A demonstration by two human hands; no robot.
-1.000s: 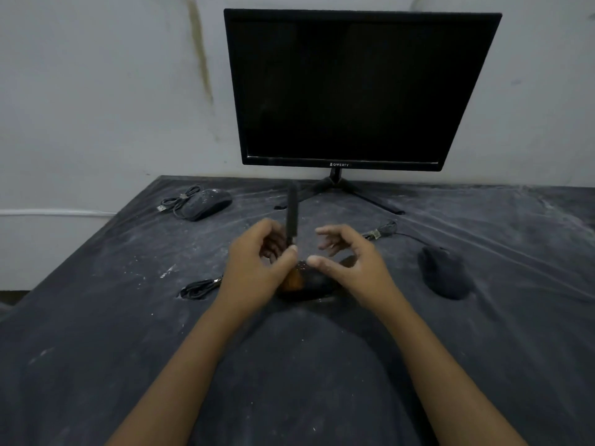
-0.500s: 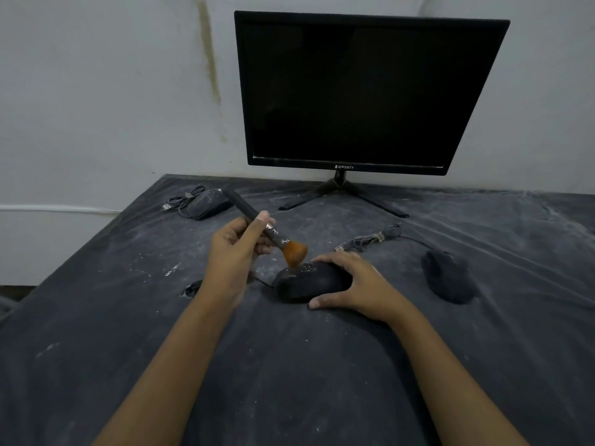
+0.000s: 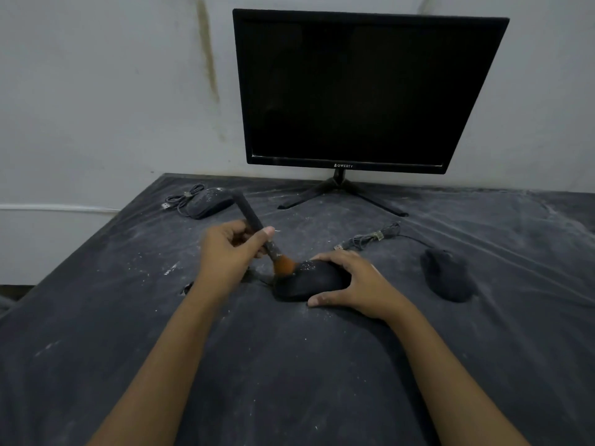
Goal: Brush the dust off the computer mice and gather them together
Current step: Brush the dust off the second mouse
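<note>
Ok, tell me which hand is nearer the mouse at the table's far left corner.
Left. The left hand, gripping the brush, is just in front of the far-left mouse; the right hand lies farther right, holding the middle mouse.

worktop (image 3: 289,365): dark, dusty | monitor (image 3: 360,91) at back | left mouse (image 3: 209,204) back-left, coiled cable (image 3: 183,199) beside | middle mouse (image 3: 315,280) centre | right mouse (image 3: 447,275) apart
</note>
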